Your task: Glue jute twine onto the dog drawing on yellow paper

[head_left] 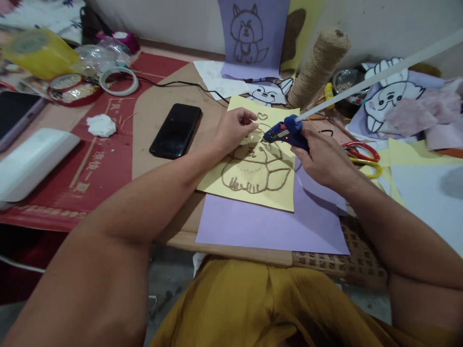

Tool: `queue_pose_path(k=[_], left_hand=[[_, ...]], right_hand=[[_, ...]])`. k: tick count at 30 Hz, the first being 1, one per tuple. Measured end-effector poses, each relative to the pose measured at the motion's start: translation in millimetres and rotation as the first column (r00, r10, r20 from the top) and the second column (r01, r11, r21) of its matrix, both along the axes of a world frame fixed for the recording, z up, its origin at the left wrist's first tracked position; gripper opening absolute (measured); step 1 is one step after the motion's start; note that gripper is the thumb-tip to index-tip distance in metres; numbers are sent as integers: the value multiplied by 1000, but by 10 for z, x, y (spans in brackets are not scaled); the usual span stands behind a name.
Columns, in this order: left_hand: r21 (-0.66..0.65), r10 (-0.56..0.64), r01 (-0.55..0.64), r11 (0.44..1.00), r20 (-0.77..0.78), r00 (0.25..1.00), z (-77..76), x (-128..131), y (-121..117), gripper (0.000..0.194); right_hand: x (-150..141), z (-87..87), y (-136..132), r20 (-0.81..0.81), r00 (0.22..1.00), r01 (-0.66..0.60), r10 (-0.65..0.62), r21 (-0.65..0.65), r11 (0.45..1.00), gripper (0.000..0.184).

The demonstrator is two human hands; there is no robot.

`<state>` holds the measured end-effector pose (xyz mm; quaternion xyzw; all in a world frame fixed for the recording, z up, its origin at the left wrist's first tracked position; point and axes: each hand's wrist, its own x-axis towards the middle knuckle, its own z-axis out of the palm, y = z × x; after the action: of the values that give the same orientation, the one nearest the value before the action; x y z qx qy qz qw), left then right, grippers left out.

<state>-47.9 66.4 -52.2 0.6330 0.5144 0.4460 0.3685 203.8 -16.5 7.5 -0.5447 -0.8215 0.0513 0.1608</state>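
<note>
A yellow sheet [275, 195] lies on a lilac sheet [271, 226] before me, with an animal outlined on it in brown twine [253, 173]. My right hand [321, 156] is wrapped round a blue hot glue gun [287, 131], whose nozzle points left at the upper part of the outline. A long white glue stick [379, 74] juts from the gun's back toward the upper right. My left hand [235, 127] hovers over the sheet's top, fingers pinched together just left of the nozzle; what they pinch is too small to name.
A black phone [176, 130] lies left of the sheet. A twine spool [318, 67] and a lilac drawing [249, 36] stand behind. Red and yellow scissors [361, 155] sit at the right among paper cut-outs. Tape rolls [118, 80], a white box [32, 161] and a tissue [101, 125] are at the left.
</note>
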Motion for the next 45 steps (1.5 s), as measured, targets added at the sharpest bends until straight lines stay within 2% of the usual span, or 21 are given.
queue_pose_path(k=[10, 19, 30, 36, 42, 45], left_hand=[[33, -4, 4, 999, -3, 1000, -71, -6, 49, 18], [19, -2, 2, 1000, 11, 1000, -41, 14, 27, 20], [1, 8, -8, 1000, 7, 1000, -1, 23, 6, 22], [7, 11, -11, 1000, 6, 1000, 1, 25, 0, 22], [3, -6, 6, 1000, 7, 1000, -16, 7, 5, 19], [15, 6, -6, 1000, -13, 1000, -27, 4, 16, 20]], right_hand=[[-5, 14, -28, -36, 999, -13, 12, -22, 1000, 43], [-63, 34, -66, 3, 1000, -20, 20, -71, 997, 42], [-45, 136, -92, 32, 999, -23, 26, -91, 996, 41], [-79, 101, -105, 52, 999, -3, 8, -102, 995, 35], [-13, 109, -62, -36, 998, -54, 51, -82, 995, 36], [42, 95, 11, -128, 991, -37, 28, -66, 997, 36]])
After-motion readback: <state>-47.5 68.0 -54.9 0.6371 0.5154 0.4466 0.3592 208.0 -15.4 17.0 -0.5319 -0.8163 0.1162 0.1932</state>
